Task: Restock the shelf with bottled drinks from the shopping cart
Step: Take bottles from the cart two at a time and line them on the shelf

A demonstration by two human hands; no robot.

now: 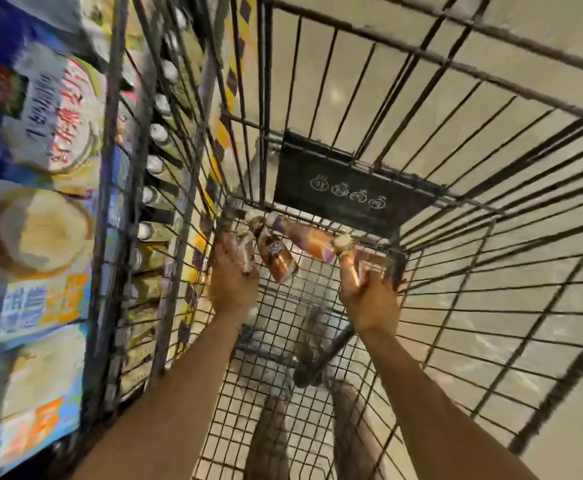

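Head camera, looking down into a wire shopping cart [318, 161]. At the cart's far end, the left hand [231, 282] curls its fingers round a brown drink bottle [246, 252]. The right hand [369, 296] grips a second bottle [350, 263]. Two loose bottles [278, 256] lie between them.

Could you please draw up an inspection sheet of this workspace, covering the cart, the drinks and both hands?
Surface: wire-mesh floor of the shopping cart; the picture is motion-blurred.
Job's things: four bottled drinks at the cart's far end. The brown bottle and the purple-labelled bottle lie loose; the other two are in hand.
Clutter: nothing seen.
Grippers: the left hand grips a small bottle; the right hand grips a white-capped bottle.
Cables: nothing seen.
Surroundings: shelved bottles in a row left of the cart; printed cartons beyond; beige floor.
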